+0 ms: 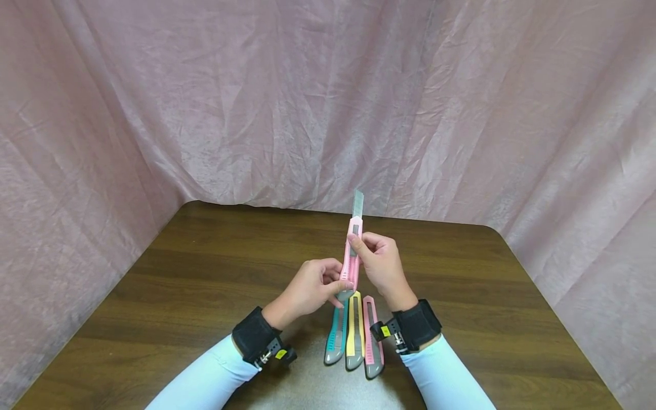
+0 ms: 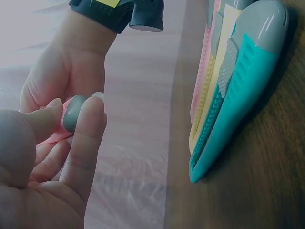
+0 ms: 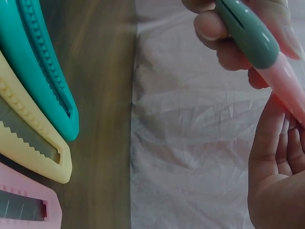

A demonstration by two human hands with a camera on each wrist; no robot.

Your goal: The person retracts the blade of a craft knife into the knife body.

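Both hands hold a pink utility knife [image 1: 345,267] with a grey end, raised above the table, its blade [image 1: 358,204] extended toward the back. My left hand [image 1: 314,285] pinches the grey end between thumb and fingers; in the left wrist view that grey end [image 2: 74,113] shows between the fingertips. Higher on the body, my right hand [image 1: 383,263] grips the knife with its thumb on the slider side. Close below lie a teal utility knife [image 1: 336,336], a yellow one [image 1: 355,336] and a second pink one [image 1: 373,341], side by side with their grey ends toward me.
The brown wooden table [image 1: 205,273] has rounded far corners. Pink curtains [image 1: 287,114] hang behind it and along both sides. A black strap with a small camera is on each wrist.
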